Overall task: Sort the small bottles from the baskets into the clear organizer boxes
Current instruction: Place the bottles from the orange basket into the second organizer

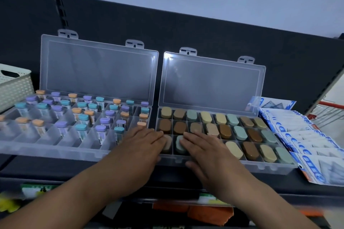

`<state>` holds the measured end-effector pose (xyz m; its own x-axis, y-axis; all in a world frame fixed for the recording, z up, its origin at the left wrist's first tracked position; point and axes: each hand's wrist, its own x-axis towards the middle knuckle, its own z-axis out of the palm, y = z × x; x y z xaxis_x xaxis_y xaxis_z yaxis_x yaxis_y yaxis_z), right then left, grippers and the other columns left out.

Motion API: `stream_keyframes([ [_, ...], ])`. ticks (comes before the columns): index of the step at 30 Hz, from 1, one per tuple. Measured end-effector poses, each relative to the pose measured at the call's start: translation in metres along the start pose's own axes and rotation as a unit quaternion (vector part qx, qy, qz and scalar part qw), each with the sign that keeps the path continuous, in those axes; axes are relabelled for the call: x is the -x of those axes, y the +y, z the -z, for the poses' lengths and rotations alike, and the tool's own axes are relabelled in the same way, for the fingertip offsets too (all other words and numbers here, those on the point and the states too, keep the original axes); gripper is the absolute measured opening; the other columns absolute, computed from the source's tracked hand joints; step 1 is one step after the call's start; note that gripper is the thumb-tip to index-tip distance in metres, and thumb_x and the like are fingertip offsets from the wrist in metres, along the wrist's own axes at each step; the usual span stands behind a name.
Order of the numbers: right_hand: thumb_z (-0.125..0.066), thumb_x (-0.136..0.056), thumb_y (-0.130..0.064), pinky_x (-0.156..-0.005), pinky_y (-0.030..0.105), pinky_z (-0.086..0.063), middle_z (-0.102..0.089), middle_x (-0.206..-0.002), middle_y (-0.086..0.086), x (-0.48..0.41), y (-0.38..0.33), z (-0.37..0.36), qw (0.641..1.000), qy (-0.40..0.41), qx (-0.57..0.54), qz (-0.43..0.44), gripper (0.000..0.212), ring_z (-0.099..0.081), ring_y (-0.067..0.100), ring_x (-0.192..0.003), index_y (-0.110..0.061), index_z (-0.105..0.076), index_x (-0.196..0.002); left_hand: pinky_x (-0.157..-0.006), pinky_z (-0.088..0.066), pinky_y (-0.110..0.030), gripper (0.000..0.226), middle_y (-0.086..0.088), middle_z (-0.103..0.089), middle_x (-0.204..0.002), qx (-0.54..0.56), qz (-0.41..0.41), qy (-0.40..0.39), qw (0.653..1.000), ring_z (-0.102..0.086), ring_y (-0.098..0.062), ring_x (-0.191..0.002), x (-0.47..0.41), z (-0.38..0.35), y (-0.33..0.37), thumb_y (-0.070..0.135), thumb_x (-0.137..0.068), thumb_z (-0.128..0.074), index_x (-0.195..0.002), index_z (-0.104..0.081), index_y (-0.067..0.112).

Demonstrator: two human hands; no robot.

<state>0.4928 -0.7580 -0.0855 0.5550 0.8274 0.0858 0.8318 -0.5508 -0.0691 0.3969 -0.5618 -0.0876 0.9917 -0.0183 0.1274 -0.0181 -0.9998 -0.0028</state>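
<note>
Two clear organizer boxes stand side by side on a dark shelf, lids raised. The left box (55, 151) holds several small bottles (81, 130) with orange, teal and purple caps. The right box (260, 167) is filled with bottles (225, 131) capped in brown, tan, yellow and grey-green. My left hand (141, 145) lies flat with straight fingers on the front-left compartments of the right box. My right hand (206, 147) lies flat beside it on the bottle caps, thumb down over the box's front wall. Neither hand holds anything.
A cream woven basket (14, 87) stands at the far left behind the left box. Blue-and-white packets (307, 141) lie in rows to the right of the right box. A dark back panel (186, 29) rises behind the lids. Orange and green goods sit on the shelf below.
</note>
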Motion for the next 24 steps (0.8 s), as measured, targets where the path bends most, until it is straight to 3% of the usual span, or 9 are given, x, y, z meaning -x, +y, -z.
stream_keyframes([
  [1, -0.032, -0.088, -0.047, -0.109, 0.032, -0.020, -0.048, -0.145, -0.009, 0.001, 0.001, -0.002, 1.000, -0.002, 0.018, -0.005, 0.058, -0.044, 0.016, -0.135, -0.026, -0.048, -0.140, -0.097, -0.029, -0.031, 0.049, 0.001, -0.069, -0.114, -0.016, 0.008, 0.005, 1.000, -0.066, -0.017, -0.102, 0.000, -0.003, -0.002, 0.035, -0.080, -0.036, -0.113, -0.068, 0.020],
  [3, -0.038, -0.087, -0.044, -0.108, 0.034, -0.026, -0.052, -0.142, -0.009, 0.001, 0.004, -0.004, 1.000, -0.005, 0.023, -0.001, 0.055, -0.047, 0.016, -0.133, -0.026, -0.051, -0.138, -0.096, -0.029, -0.035, 0.050, 0.000, -0.069, -0.112, -0.032, 0.008, 0.006, 0.999, -0.066, -0.020, -0.102, 0.000, -0.005, -0.001, 0.035, -0.079, -0.036, -0.112, -0.069, 0.018],
  [8, -0.039, -0.095, -0.036, -0.116, 0.024, 0.004, -0.019, -0.157, -0.020, 0.002, 0.014, -0.004, 0.999, 0.007, -0.016, 0.049, 0.056, -0.006, 0.005, -0.147, -0.035, -0.025, -0.150, -0.097, -0.029, -0.041, 0.052, -0.006, -0.068, -0.111, -0.052, 0.016, 0.030, 0.998, -0.063, -0.029, -0.106, 0.000, -0.007, 0.005, 0.037, -0.079, -0.037, -0.111, -0.069, 0.011],
  [13, -0.047, -0.097, -0.033, -0.120, 0.027, -0.002, -0.015, -0.157, -0.020, 0.003, 0.015, 0.001, 0.997, 0.016, -0.065, 0.045, 0.059, -0.003, 0.002, -0.147, -0.034, -0.024, -0.150, -0.098, -0.027, -0.040, 0.054, -0.004, -0.067, -0.115, -0.049, 0.010, 0.025, 0.998, -0.062, -0.027, -0.109, -0.001, -0.009, 0.007, 0.044, -0.072, -0.054, -0.115, -0.064, 0.015],
  [17, -0.049, -0.097, -0.033, -0.118, 0.021, -0.001, -0.010, -0.155, -0.024, 0.014, 0.032, 0.012, 0.996, 0.051, -0.069, -0.007, 0.062, 0.000, -0.007, -0.140, -0.036, -0.019, -0.152, -0.102, -0.024, -0.038, 0.061, -0.001, -0.062, -0.126, -0.023, 0.005, 0.019, 1.000, -0.057, -0.024, -0.119, -0.006, -0.003, 0.019, 0.052, -0.080, -0.036, -0.127, -0.056, 0.018],
  [19, -0.046, -0.098, -0.036, -0.116, 0.018, 0.002, -0.008, -0.155, -0.024, 0.019, 0.040, 0.016, 0.998, 0.044, -0.045, -0.024, 0.062, 0.002, -0.008, -0.140, -0.035, -0.016, -0.152, -0.112, -0.013, -0.032, 0.067, 0.002, -0.045, -0.145, -0.002, -0.011, 0.004, 1.000, -0.038, -0.020, -0.136, -0.012, 0.005, 0.032, 0.055, -0.085, -0.024, -0.141, -0.040, 0.022],
  [21, -0.043, -0.099, -0.037, -0.117, 0.019, 0.002, -0.005, -0.156, -0.023, 0.026, 0.044, 0.016, 0.998, 0.031, -0.034, -0.042, 0.062, 0.002, -0.002, -0.145, -0.035, -0.013, -0.153, -0.117, 0.003, -0.031, 0.063, 0.008, -0.016, -0.158, 0.006, -0.042, 0.033, 0.999, -0.008, -0.012, -0.146, -0.020, 0.002, 0.042, 0.054, -0.093, -0.018, -0.151, -0.016, 0.027],
  [24, -0.042, -0.099, -0.037, -0.117, 0.020, 0.000, -0.006, -0.160, -0.016, 0.037, 0.048, 0.014, 0.997, 0.038, -0.025, -0.060, 0.057, -0.001, 0.003, -0.146, -0.033, -0.019, -0.151, -0.114, 0.011, -0.028, 0.057, 0.008, -0.010, -0.159, 0.017, -0.070, 0.036, 0.997, 0.000, -0.010, -0.145, -0.028, 0.004, 0.058, 0.046, -0.100, -0.030, -0.151, -0.013, 0.028],
])
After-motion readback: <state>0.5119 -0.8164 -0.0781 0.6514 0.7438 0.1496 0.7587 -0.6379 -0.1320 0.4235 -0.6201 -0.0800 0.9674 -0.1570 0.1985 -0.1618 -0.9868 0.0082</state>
